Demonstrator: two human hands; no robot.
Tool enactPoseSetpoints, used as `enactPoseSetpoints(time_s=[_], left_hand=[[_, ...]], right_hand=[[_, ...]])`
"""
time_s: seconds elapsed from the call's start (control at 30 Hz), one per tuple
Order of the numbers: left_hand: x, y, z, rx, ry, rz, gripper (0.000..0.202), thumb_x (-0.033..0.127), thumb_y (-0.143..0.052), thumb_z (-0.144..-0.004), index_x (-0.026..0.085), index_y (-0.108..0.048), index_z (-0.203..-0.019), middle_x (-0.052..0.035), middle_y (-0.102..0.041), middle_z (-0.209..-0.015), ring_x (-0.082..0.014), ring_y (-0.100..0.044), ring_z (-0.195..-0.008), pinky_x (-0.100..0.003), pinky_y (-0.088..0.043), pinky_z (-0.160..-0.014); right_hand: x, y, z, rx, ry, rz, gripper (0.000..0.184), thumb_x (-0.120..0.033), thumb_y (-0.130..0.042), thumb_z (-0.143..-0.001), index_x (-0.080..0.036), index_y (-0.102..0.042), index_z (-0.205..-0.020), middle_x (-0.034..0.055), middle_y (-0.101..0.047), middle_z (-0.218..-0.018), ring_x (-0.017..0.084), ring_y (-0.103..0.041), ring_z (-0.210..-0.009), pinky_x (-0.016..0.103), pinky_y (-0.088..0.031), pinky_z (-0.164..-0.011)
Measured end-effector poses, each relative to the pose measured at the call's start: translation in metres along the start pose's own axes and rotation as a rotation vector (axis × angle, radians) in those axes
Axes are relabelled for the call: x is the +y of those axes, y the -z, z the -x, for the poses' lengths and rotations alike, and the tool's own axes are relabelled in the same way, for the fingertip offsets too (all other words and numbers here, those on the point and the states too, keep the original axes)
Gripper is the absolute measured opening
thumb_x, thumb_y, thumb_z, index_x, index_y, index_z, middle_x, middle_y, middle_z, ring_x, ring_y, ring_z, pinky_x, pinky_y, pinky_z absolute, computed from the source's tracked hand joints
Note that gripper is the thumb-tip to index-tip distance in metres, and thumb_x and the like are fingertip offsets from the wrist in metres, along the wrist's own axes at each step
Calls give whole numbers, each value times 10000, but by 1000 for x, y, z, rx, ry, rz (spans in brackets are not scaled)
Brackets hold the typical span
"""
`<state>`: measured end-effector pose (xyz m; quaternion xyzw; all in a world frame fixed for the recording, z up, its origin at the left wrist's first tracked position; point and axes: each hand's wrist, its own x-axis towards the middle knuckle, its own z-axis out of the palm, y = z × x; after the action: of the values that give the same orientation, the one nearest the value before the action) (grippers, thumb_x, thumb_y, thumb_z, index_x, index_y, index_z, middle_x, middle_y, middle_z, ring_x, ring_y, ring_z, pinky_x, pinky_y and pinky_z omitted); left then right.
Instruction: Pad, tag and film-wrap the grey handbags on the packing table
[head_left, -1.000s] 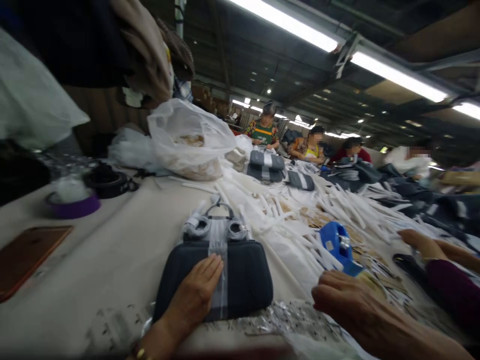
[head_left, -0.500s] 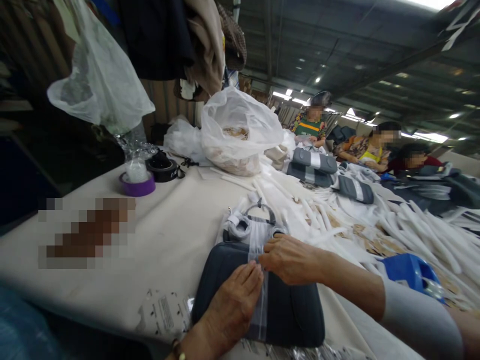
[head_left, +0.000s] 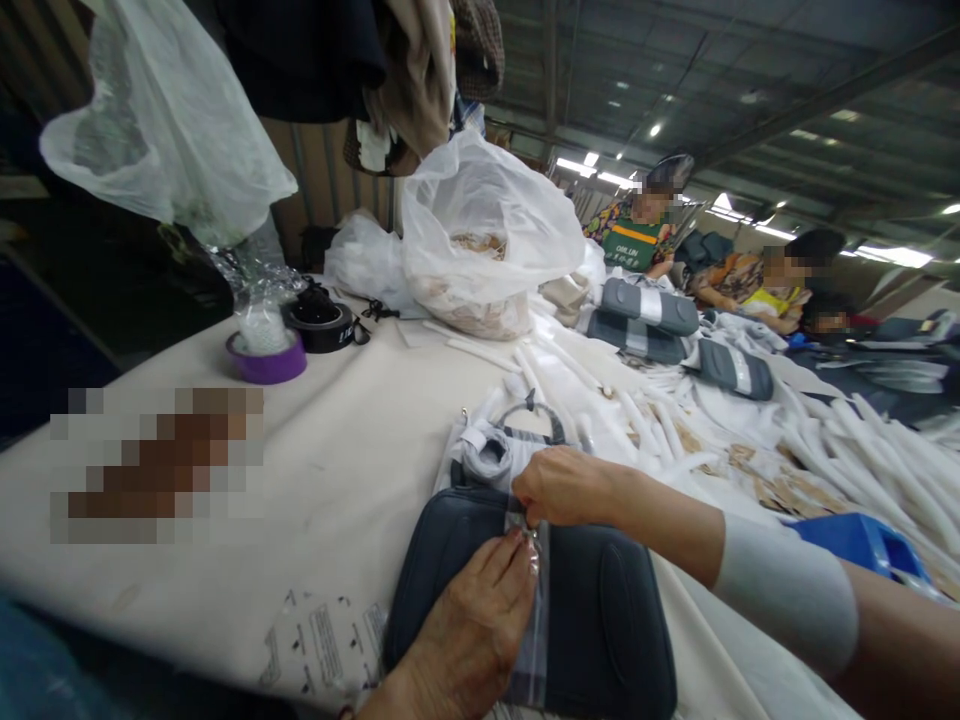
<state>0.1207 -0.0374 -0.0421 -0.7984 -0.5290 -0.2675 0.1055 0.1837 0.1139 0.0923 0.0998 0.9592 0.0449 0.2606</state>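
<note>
A dark grey zip case [head_left: 600, 610] lies flat on the table's near edge, with a strip of clear tape [head_left: 534, 640] running down its middle. My left hand [head_left: 469, 630] lies flat on the case, fingers stretched out and holding the strip down. My right hand [head_left: 559, 485] is closed in a pinch on the tape at the case's far edge. Just beyond the case sit white wrapped straps and a metal loop [head_left: 510, 430].
A blue tape dispenser [head_left: 862, 540] sits at the right. Clear plastic bags [head_left: 480, 240], a purple tape roll [head_left: 266, 360] and a black roll [head_left: 322, 325] stand at the back left. White paper tubes [head_left: 847, 440] and more grey cases [head_left: 649, 320] cover the table's far side, where other people work.
My right hand left the blue dispenser, crossed to the case and pinched the tape at its far edge. My left hand stayed flat on the case. The view swung left.
</note>
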Motion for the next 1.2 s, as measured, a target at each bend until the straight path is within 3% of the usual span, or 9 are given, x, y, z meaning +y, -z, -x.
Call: enactPoseSetpoints(time_s=[0.23,0.4,0.53,0.67,0.77,0.93,1.07,1.2], left_hand=[[0,4,-2,3,-4,14,475,35,-385,-766,50,-510,-1224,-133,-583,-1223,-261,-480,-1196,-371,-391,-1011],[-1,4,-1,12,-23,-15,468,34,-393,-754,41,-522,-1204,-140,-585,-1216,-268,-480,-1197,-373,-410,-996],[-1,2,1,11,-16,-35,476,45,-406,-758,52,-508,-1222,-140,-579,-1229,-256,-462,-1217,-371,-410,-999],[0,2,1,21,-12,-42,467,28,-392,-758,48,-514,-1209,-138,-590,-1205,-257,-474,-1204,-369,-418,-997],[0,6,-2,42,-11,-39,448,25,-373,-777,38,-511,-1203,-151,-597,-1172,-255,-484,-1194,-375,-430,-993],[0,11,-5,106,-27,-2,413,17,-310,-813,28,-522,-1167,-163,-606,-1130,-242,-530,-1143,-366,-487,-957],[0,7,-1,165,23,46,334,1,-316,-814,46,-548,-1050,-186,-610,-1102,-230,-527,-1153,-376,-502,-952],[-3,6,1,117,4,-23,441,22,-319,-816,30,-454,-1236,-197,-566,-1215,-236,-477,-1214,-390,-498,-950]], right_hand=[[9,-1,-1,5,33,-120,80,-251,-703,-732,-202,-725,-791,2,-674,-678,141,-603,-647,207,-343,-506],[31,-9,-5,113,-40,-106,289,-299,-737,-715,-139,-669,-946,34,-675,-747,151,-602,-668,211,-333,-514],[45,-11,-6,213,-99,-70,136,-217,-684,-767,-135,-663,-875,45,-660,-750,163,-592,-710,225,-353,-577],[22,-22,13,384,-154,-32,148,-110,-482,-885,-114,-630,-883,99,-632,-882,186,-555,-837,273,-380,-720],[-12,-49,35,545,-89,-77,223,-58,-427,-870,-154,-623,-825,65,-617,-836,188,-529,-801,303,-392,-727],[-47,-103,54,749,-12,-171,367,-47,-413,-847,-143,-560,-1169,107,-627,-1099,232,-511,-1045,399,-397,-920],[-52,-117,59,694,-31,-177,492,-38,-429,-801,-155,-501,-1273,125,-545,-1285,268,-414,-1237,470,-331,-1031],[-52,-117,64,607,1,-177,603,-53,-468,-760,-188,-429,-1347,156,-406,-1413,297,-269,-1347,527,-227,-1087]])
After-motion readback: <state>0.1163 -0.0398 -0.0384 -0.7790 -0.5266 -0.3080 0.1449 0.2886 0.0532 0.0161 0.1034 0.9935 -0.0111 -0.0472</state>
